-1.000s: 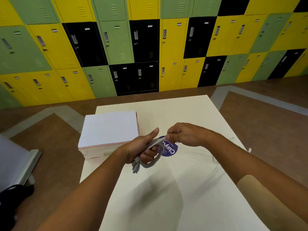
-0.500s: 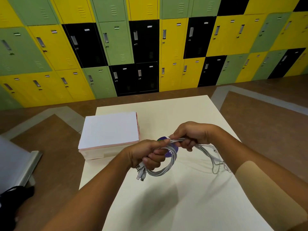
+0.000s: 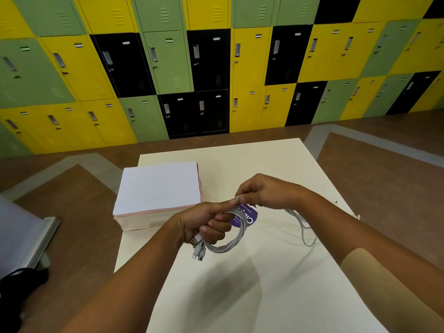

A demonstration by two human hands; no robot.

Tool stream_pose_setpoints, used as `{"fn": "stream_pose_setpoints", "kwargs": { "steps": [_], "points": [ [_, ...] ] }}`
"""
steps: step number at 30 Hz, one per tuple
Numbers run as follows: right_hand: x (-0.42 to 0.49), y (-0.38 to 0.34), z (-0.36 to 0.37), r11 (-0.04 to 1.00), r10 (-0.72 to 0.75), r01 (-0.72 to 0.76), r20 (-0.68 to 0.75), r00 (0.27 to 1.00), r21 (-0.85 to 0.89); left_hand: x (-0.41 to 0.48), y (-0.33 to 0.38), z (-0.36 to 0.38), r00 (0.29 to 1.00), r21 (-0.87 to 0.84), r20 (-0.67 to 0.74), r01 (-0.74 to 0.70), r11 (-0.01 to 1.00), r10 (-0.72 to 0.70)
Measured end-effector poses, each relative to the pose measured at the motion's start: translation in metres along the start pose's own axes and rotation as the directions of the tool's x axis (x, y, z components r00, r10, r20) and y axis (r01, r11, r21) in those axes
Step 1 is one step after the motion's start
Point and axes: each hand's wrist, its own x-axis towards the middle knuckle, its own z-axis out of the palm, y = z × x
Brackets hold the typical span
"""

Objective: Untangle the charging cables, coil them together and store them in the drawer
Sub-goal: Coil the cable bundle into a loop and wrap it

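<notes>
Head view: I see cables (image 3: 231, 246), pale grey-white, several strands bundled in one loop, held above cream table (image 3: 264, 296) at its middle. Left hand (image 3: 206, 224) fingers curled tight round loop; plug ends (image 3: 198, 252) stick out below fist. Right hand (image 3: 266, 192) pinches strands at loop top. Loose tails (image 3: 305, 227) trail right under right wrist onto table. Purple sticker (image 3: 247, 216) behind loop. White block (image 3: 158, 186) left of hands.

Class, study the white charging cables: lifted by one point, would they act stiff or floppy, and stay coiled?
Probably floppy: loose strands droop from the right hand to the table. The coil likely unwinds unless gripped, as the left hand grips it.
</notes>
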Motion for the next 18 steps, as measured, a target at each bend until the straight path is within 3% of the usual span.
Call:
{"fn": "stream_pose_setpoints", "kwargs": {
  "steps": [7,10,12,15,18],
  "points": [
    [0.0,-0.001,-0.001,0.987,0.001,-0.006,-0.032,0.999,-0.16,-0.003,0.004,0.0,0.977,0.243,-0.194,-0.042,0.969,0.091],
    [-0.003,0.0,-0.002,0.987,0.158,-0.156,0.124,0.98,-0.03,-0.005,0.005,0.002,0.964,0.386,-0.244,0.002,0.922,0.1],
    [-0.006,0.004,-0.005,0.948,0.262,-0.301,0.285,0.922,0.105,-0.005,0.006,0.004,0.969,0.442,-0.233,0.034,0.896,0.078],
    [-0.008,0.009,-0.007,0.889,0.293,-0.424,0.496,0.817,0.172,-0.007,0.009,0.006,0.98,0.466,-0.196,0.068,0.882,0.028],
    [-0.006,0.012,-0.006,0.892,0.263,-0.399,0.473,0.841,0.213,-0.006,0.009,0.004,0.991,0.366,-0.133,0.065,0.928,-0.017]
  ]
}}
